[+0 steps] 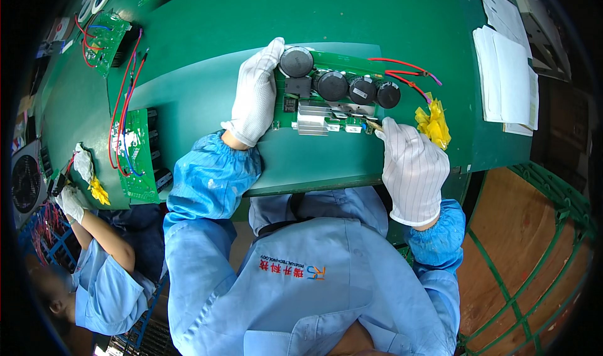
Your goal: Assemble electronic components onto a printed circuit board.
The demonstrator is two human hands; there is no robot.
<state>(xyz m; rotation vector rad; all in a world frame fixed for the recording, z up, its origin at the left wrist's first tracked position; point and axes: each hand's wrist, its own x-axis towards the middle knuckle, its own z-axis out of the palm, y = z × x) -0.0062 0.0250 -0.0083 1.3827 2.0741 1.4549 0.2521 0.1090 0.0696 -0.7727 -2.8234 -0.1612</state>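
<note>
My left hand (259, 95), in a white dotted glove, grips the left end of a green circuit board (284, 118). The board carries several round black capacitors (332, 86) and a silver finned heat sink (312, 118). My right hand (411, 167), in a striped white glove, is closed at the board's lower right corner. A thin, light-coloured tool (375, 125) sticks out from its fingertips and reaches the parts beside the heat sink; its kind cannot be made out. Red wires (411, 73) run from the board's right side towards a crumpled yellow piece (433, 125).
Left of me lies another circuit board (141, 161) with long red and blue wires; one more board (107, 45) is farther back. White papers (502, 76) lie at the table's right. A co-worker's gloved hand (72, 204) is at far left. Green metal bars (509, 274) stand at lower right.
</note>
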